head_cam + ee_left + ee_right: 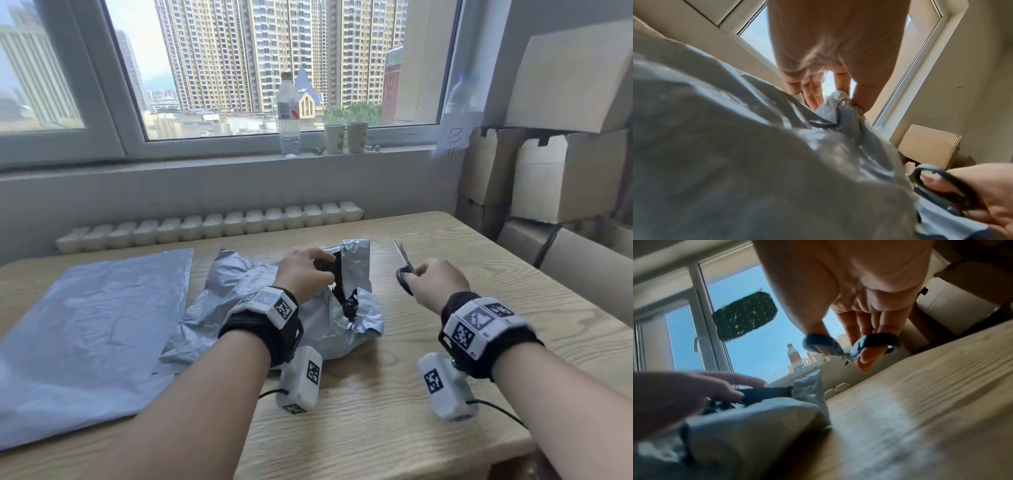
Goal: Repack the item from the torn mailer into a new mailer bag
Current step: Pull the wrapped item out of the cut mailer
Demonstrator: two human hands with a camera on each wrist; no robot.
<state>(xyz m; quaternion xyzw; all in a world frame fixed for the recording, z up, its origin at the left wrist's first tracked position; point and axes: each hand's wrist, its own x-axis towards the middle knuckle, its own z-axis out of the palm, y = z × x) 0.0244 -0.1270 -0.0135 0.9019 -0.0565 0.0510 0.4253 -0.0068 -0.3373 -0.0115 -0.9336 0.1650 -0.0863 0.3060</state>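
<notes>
Torn mailer [305,308] on counter [428,377]: left hand [301,274], the nearer, pinches its ragged opening. Right hand [436,282], beside the mailer, holds scissors [404,265]. New mailer [92,329] flat on the mailer's far side.

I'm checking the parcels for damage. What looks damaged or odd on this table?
The crumpled grey mailer at the table's middle is ripped open along a jagged dark gash under the left hand. The flat mailer beside it looks intact.
</notes>
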